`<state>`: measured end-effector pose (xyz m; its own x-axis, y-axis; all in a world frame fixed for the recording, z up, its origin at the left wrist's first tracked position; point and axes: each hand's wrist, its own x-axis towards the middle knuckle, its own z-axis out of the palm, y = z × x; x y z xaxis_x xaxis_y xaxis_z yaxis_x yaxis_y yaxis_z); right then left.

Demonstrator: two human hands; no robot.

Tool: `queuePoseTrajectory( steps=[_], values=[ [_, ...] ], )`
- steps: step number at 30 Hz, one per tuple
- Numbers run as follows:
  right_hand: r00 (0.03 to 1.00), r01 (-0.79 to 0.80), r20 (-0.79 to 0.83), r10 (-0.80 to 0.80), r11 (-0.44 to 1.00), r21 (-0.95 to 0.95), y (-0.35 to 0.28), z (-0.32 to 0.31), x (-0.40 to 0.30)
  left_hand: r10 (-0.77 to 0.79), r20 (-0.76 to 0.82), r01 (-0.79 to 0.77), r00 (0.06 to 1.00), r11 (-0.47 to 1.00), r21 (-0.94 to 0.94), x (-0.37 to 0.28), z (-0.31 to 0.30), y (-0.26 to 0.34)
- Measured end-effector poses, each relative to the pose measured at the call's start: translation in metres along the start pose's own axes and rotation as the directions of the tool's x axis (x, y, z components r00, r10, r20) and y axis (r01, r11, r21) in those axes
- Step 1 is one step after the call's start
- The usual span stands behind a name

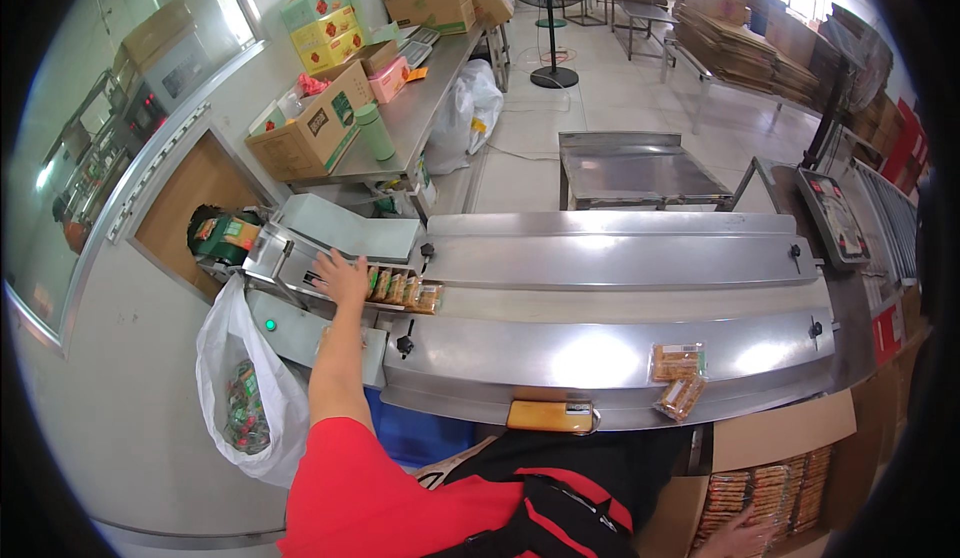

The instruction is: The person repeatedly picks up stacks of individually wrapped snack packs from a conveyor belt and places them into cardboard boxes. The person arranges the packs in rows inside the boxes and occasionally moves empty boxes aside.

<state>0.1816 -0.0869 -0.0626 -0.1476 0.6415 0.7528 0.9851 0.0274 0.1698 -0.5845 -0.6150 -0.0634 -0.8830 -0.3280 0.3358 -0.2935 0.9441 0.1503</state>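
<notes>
My left hand (343,279) is spread over the metal outlet channel of a conveyor machine, just left of a row of packaged snacks (401,289). Its fingers are apart, and I see nothing held in them. The leaning packs stand close together in the channel, where it meets the pale conveyor belt (600,307). At the lower right, my right hand (739,534) lies over snack packs (772,490) stacked in rows inside an open cardboard box (784,427). Its fingers look extended and no pack shows in its grasp; the frame's lower edge cuts off part of the hand.
Two loose packs (679,363) rest on the near steel guard, right of a phone (551,416). A white sack of wrappers (251,408) hangs at left. Beyond are a steel side table (637,168), a standing fan (553,74) and a scale (832,217).
</notes>
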Motion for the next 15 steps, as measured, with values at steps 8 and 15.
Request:
queuePoseTrajectory(
  steps=[8,15],
  values=[
    [0.976,-0.043,0.198,-0.096,0.798,0.601,-0.113,0.049,-0.023,0.068,-0.125,-0.045,0.990,0.983,0.180,-0.018,-0.002,0.018],
    [0.913,-0.137,0.328,-0.241,0.577,0.805,-0.210,-0.022,0.007,-0.059,-0.303,0.065,0.951,0.998,0.009,-0.005,0.049,-0.041]
  ],
)
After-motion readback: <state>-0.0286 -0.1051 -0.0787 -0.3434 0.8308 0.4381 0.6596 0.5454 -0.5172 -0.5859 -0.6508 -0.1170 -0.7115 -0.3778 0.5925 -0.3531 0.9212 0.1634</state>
